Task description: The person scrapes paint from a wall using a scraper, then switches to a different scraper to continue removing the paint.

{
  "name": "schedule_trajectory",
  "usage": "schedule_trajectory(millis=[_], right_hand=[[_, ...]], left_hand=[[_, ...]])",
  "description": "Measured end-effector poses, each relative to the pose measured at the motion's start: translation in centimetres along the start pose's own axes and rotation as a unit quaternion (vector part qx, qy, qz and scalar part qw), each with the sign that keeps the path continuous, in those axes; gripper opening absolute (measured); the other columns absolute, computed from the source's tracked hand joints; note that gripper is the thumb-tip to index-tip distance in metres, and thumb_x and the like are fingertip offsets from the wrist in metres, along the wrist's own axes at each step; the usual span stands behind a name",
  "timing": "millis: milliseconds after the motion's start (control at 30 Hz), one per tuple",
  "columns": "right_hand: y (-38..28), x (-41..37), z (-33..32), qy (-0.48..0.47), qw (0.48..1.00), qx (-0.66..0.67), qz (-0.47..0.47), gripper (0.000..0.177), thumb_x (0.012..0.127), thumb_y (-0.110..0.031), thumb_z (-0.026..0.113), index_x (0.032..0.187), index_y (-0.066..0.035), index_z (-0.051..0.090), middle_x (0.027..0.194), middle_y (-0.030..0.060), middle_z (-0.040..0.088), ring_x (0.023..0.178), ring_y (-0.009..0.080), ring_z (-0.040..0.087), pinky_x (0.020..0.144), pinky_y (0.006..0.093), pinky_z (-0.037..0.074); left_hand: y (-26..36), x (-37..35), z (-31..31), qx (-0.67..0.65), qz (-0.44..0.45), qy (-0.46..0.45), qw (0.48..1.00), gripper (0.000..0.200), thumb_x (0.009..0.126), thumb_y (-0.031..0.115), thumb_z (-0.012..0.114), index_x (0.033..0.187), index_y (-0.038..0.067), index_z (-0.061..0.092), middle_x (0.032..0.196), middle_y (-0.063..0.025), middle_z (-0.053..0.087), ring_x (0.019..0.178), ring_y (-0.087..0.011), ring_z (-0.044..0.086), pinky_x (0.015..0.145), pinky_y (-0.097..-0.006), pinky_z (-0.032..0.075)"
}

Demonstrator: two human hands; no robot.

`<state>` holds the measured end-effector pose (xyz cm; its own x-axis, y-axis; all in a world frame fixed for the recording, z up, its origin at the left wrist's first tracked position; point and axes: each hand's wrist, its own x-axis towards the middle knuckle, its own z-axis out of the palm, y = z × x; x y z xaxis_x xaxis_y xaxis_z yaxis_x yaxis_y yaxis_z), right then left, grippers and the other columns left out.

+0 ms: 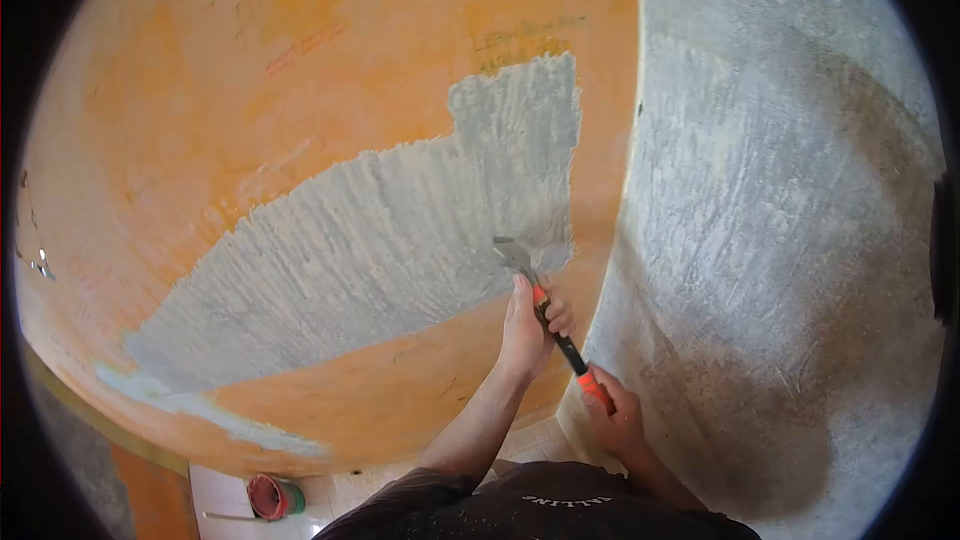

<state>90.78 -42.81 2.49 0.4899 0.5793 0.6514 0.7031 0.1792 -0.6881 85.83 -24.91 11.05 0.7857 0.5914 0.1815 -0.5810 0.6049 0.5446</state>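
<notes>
A scraper (567, 348) with a black and orange handle slants across the front of the wall. Its metal blade (512, 253) lies over a grey scraped patch (370, 240), close to the patch's lower right corner. My left hand (528, 328) wraps the upper part of the handle just below the blade, its thumb pointing up along the tool. Lower down and to the right, my right hand (617, 418) grips the orange end of the handle. Orange paint (330, 60) surrounds the grey patch, whose edges are ragged.
A bare grey wall (760, 240) meets the orange wall at a corner on the right. On the tiled floor at lower left stands a red and green bucket (277, 497), with a thin stick (230, 516) beside it. Wires (40, 262) hang at the far left.
</notes>
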Motion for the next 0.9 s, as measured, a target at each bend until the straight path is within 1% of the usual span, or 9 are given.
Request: schedule_trajectory(millis=[67, 100, 167, 333, 400, 500, 733, 800, 900], right_hand=[[0.3, -2.2, 0.8, -0.146, 0.918, 0.234, 0.284, 0.042, 0.096, -0.015, 0.057, 0.133, 0.003, 0.051, 0.069, 0.0051, 0.056, 0.051, 0.0100, 0.049, 0.048, 0.0268, 0.042], [0.5, -2.7, 1.5, -0.154, 0.915, 0.235, 0.289, 0.042, 0.096, -0.015, 0.057, 0.133, 0.003, 0.051, 0.069, 0.0051, 0.056, 0.051, 0.0100, 0.049, 0.048, 0.0268, 0.042], [1.4, -3.8, 2.9, -0.221, 0.834, 0.348, 0.367, 0.040, 0.101, -0.020, 0.050, 0.137, -0.003, 0.047, 0.068, 0.0022, 0.052, 0.046, 0.0086, 0.044, 0.046, 0.0246, 0.037], [0.8, -4.7, 6.5, -0.298, 0.802, 0.311, 0.414, 0.039, 0.100, -0.022, 0.053, 0.134, -0.002, 0.050, 0.068, 0.0008, 0.051, 0.049, 0.0064, 0.044, 0.047, 0.0226, 0.036], [0.5, -5.9, 8.2, -0.343, 0.852, 0.238, 0.318, 0.039, 0.098, -0.021, 0.058, 0.130, 0.000, 0.054, 0.067, -0.0026, 0.048, 0.055, 0.0048, 0.043, 0.051, 0.0226, 0.036], [-0.6, -7.3, 11.1, -0.350, 0.856, 0.232, 0.303, 0.039, 0.095, -0.020, 0.062, 0.129, -0.001, 0.056, 0.068, -0.0037, 0.049, 0.058, 0.0035, 0.043, 0.052, 0.0219, 0.035], [-7.1, -8.2, 17.3, -0.357, 0.788, 0.308, 0.397, 0.037, 0.097, -0.020, 0.058, 0.129, -0.001, 0.055, 0.068, -0.0041, 0.049, 0.057, 0.0042, 0.044, 0.052, 0.0227, 0.038], [-8.0, -9.7, 19.2, -0.357, 0.780, 0.331, 0.393, 0.038, 0.099, -0.020, 0.055, 0.132, -0.001, 0.052, 0.068, -0.0045, 0.049, 0.057, 0.0044, 0.045, 0.052, 0.0227, 0.039], [-9.6, -11.0, 19.2, -0.373, 0.824, 0.242, 0.353, 0.041, 0.099, -0.019, 0.055, 0.135, -0.001, 0.049, 0.067, -0.0046, 0.049, 0.057, 0.0043, 0.045, 0.052, 0.0222, 0.038]], left_hand=[[0.1, -1.8, -2.4, 0.074, -0.024, 0.021, 0.997, 0.043, 0.101, 0.058, 0.031, 0.098, 0.017, 0.043, 0.067, 0.0014, 0.032, 0.056, -0.0122, 0.033, 0.056, -0.0284, 0.032], [0.1, -2.7, -3.7, 0.071, -0.022, 0.030, 0.997, 0.043, 0.101, 0.058, 0.031, 0.098, 0.017, 0.043, 0.067, 0.0014, 0.032, 0.056, -0.0122, 0.033, 0.056, -0.0284, 0.032], [0.3, -4.4, -6.2, 0.064, -0.031, 0.066, 0.995, 0.040, 0.104, 0.053, 0.031, 0.097, 0.015, 0.042, 0.067, 0.0008, 0.036, 0.057, -0.0136, 0.038, 0.056, -0.0294, 0.036], [2.4, -9.7, -13.0, -0.003, -0.024, 0.155, 0.988, 0.038, 0.103, 0.054, 0.033, 0.099, 0.018, 0.043, 0.067, 0.0013, 0.032, 0.060, -0.0133, 0.035, 0.064, -0.0331, 0.037], [3.6, -12.0, -14.4, -0.007, -0.004, 0.172, 0.985, 0.038, 0.103, 0.054, 0.032, 0.100, 0.018, 0.044, 0.068, 0.0011, 0.032, 0.061, -0.0135, 0.035, 0.063, -0.0329, 0.036], [6.0, -14.6, -15.5, -0.005, 0.032, 0.174, 0.984, 0.037, 0.104, 0.052, 0.031, 0.101, 0.017, 0.043, 0.069, 0.0002, 0.033, 0.062, -0.0141, 0.036, 0.063, -0.0331, 0.037], [13.2, -18.4, -15.7, 0.093, 0.051, 0.207, 0.973, 0.033, 0.105, 0.048, 0.033, 0.104, 0.015, 0.038, 0.068, -0.0007, 0.034, 0.060, -0.0139, 0.037, 0.061, -0.0326, 0.039], [14.3, -19.8, -16.9, 0.107, 0.048, 0.220, 0.968, 0.034, 0.104, 0.050, 0.033, 0.105, 0.018, 0.045, 0.066, 0.0022, 0.032, 0.057, -0.0126, 0.034, 0.058, -0.0310, 0.035], [14.2, -20.9, -17.5, 0.122, 0.057, 0.204, 0.970, 0.033, 0.105, 0.049, 0.033, 0.107, 0.018, 0.045, 0.065, 0.0025, 0.031, 0.055, -0.0120, 0.034, 0.056, -0.0299, 0.034]])
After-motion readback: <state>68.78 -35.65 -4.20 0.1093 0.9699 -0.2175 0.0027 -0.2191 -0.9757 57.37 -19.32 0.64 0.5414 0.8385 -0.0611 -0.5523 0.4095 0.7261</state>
